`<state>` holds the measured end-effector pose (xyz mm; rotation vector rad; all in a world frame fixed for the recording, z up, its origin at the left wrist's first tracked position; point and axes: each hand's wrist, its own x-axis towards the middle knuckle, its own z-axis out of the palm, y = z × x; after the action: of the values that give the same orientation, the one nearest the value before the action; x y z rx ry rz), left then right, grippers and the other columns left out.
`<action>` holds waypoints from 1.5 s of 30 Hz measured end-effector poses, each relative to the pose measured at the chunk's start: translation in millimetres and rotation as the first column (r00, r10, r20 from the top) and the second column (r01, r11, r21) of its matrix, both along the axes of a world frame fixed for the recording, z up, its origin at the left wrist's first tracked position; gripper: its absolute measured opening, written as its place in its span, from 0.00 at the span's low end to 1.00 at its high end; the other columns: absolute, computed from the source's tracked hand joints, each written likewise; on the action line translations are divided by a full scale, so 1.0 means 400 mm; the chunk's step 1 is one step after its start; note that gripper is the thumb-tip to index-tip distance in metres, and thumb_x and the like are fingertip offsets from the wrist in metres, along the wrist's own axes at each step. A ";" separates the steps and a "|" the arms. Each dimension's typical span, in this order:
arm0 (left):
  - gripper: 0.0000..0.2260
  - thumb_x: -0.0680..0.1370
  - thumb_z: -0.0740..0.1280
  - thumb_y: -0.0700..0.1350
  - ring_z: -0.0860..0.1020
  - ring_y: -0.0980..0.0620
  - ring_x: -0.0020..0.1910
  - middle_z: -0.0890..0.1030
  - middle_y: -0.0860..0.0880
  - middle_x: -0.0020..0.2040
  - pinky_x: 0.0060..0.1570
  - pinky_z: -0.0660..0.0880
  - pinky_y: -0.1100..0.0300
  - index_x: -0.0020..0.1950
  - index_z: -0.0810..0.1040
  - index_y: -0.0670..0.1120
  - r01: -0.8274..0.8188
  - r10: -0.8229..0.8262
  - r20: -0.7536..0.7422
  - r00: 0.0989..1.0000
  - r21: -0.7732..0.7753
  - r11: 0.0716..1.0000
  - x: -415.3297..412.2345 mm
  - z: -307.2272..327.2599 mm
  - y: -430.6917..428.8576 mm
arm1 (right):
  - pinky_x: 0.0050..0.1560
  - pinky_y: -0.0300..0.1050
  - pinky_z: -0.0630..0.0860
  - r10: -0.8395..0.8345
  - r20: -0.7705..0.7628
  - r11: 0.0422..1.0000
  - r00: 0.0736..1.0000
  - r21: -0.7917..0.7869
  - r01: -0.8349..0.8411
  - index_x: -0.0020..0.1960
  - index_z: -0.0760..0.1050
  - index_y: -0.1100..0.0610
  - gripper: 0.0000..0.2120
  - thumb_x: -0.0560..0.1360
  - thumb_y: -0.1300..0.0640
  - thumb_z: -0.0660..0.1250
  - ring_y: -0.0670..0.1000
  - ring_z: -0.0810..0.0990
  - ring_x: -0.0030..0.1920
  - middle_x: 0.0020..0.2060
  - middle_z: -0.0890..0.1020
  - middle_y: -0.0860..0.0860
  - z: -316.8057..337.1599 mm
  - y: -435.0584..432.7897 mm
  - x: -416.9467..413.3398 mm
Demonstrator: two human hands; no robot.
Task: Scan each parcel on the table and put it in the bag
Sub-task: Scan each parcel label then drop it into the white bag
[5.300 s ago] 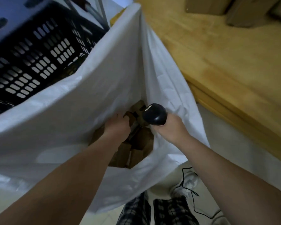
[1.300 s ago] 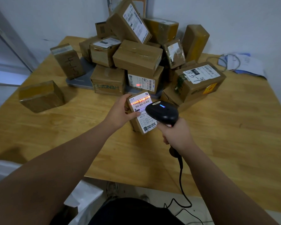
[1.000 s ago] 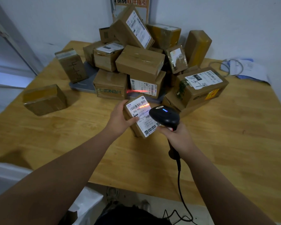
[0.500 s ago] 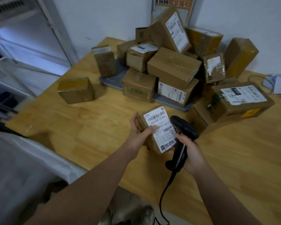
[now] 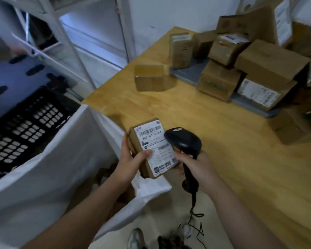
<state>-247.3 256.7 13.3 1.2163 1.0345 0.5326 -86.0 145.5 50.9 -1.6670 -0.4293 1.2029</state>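
- Gripping the parcel [image 5: 152,150] by its long left side, the left hand [image 5: 131,164] had its thumb across the white label and its fingers curled behind. I saw the box lifted off the wood, label up.
- The parcel hung over the near edge of the table [image 5: 232,150], right where the wall of the white bag [image 5: 61,168] folds against that corner.
- The right hand [image 5: 197,166] was wrapped round the handle of the black scanner [image 5: 183,142]. Its head sat close against the parcel's right edge, and I couldn't tell whether they touched.
- The scanner's cable [image 5: 194,209] dropped from the handle to the floor and looped beside a shoe [image 5: 136,238].
- The bag's mouth gaped just left of and below the parcel, with brown boxes showing inside. A black slotted crate [image 5: 25,123] stood behind its far wall.
- A broad stretch of bare wood lay between the hands and the pile of parcels [image 5: 258,69], which was stacked on a grey tray [image 5: 187,74] at the far right.
- One lone box [image 5: 149,78] sat near the table's left edge, well apart from the hands.
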 end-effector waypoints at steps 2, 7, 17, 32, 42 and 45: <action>0.31 0.75 0.70 0.39 0.79 0.52 0.58 0.77 0.52 0.60 0.54 0.79 0.50 0.65 0.59 0.66 -0.048 0.048 -0.005 0.999 -0.032 0.998 -0.108 -0.015 0.008 | 0.36 0.46 0.77 0.088 0.060 0.995 0.994 -0.054 -0.085 0.40 0.81 0.63 0.08 0.73 0.58 0.72 0.53 0.79 0.30 0.28 0.81 0.56 -0.022 0.025 -0.078; 0.38 0.58 0.80 0.63 0.76 0.43 0.62 0.75 0.48 0.64 0.56 0.77 0.41 0.62 0.62 0.71 -0.214 0.180 -0.291 0.940 -0.091 0.972 -0.334 -0.118 0.071 | 0.29 0.38 0.71 0.151 0.071 0.976 0.986 -0.167 -0.138 0.42 0.76 0.62 0.05 0.74 0.60 0.69 0.50 0.73 0.26 0.27 0.74 0.55 -0.117 0.087 -0.233; 0.52 0.66 0.72 0.67 0.58 0.34 0.73 0.48 0.39 0.76 0.71 0.59 0.44 0.76 0.38 0.59 0.116 -0.177 -0.772 0.610 -0.134 0.984 -0.372 -0.464 0.157 | 0.30 0.43 0.71 0.203 0.068 0.926 0.977 -0.338 -0.169 0.62 0.71 0.54 0.17 0.75 0.54 0.69 0.50 0.76 0.30 0.42 0.80 0.56 -0.380 0.152 -0.341; 0.45 0.73 0.57 0.72 0.55 0.35 0.74 0.50 0.35 0.76 0.68 0.61 0.44 0.79 0.43 0.48 0.484 -0.241 -0.953 0.185 -0.125 0.866 -0.340 -0.868 0.166 | 0.39 0.46 0.77 0.308 0.320 0.913 0.896 -0.363 -0.184 0.46 0.71 0.50 0.10 0.71 0.58 0.71 0.51 0.78 0.39 0.36 0.76 0.49 -0.660 0.171 -0.341; 0.24 0.81 0.57 0.53 0.62 0.39 0.69 0.64 0.39 0.71 0.62 0.67 0.50 0.74 0.60 0.43 0.572 -0.234 -0.949 0.213 -0.073 0.817 -0.362 -0.769 0.203 | 0.38 0.41 0.71 0.358 0.370 0.896 0.857 -0.396 -0.203 0.51 0.72 0.55 0.11 0.72 0.57 0.70 0.48 0.76 0.40 0.38 0.77 0.49 -0.604 0.143 -0.342; 0.21 0.81 0.58 0.50 0.68 0.41 0.63 0.69 0.40 0.67 0.56 0.70 0.51 0.72 0.65 0.42 0.604 -0.157 -0.943 0.292 0.055 0.795 -0.359 -0.664 0.197 | 0.39 0.42 0.70 0.334 0.397 0.908 0.855 -0.378 -0.179 0.51 0.71 0.55 0.11 0.73 0.57 0.70 0.49 0.76 0.41 0.38 0.77 0.48 -0.542 0.141 -0.335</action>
<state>-390.8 335.6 -252.2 2.2071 1.4868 -0.4923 -220.1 201.9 -165.9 -2.2548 -0.8024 1.1100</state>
